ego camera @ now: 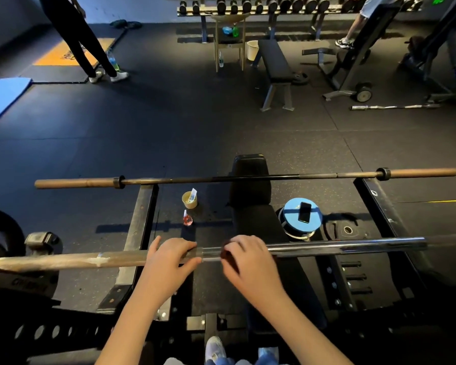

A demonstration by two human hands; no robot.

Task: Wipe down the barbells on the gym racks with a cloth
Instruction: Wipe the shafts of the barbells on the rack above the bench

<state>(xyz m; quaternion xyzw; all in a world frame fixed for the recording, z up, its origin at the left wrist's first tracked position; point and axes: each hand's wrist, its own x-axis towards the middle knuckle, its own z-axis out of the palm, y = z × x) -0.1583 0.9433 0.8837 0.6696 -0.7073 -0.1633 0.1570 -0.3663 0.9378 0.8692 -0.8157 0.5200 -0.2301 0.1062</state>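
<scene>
Both our hands are on the near barbell, which sits across the rack above the bench. Left hand grips the bar, and right hand is curled over a dark cloth pressed against it.

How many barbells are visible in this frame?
3. The near barbell lies closest to the camera, the far barbell crosses over the bench, the floor barbell lies upper right. Others may be hidden.

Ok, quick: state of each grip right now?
Left grip: holds the near barbell.
Right grip: holds a dark cloth against that barbell.
</scene>
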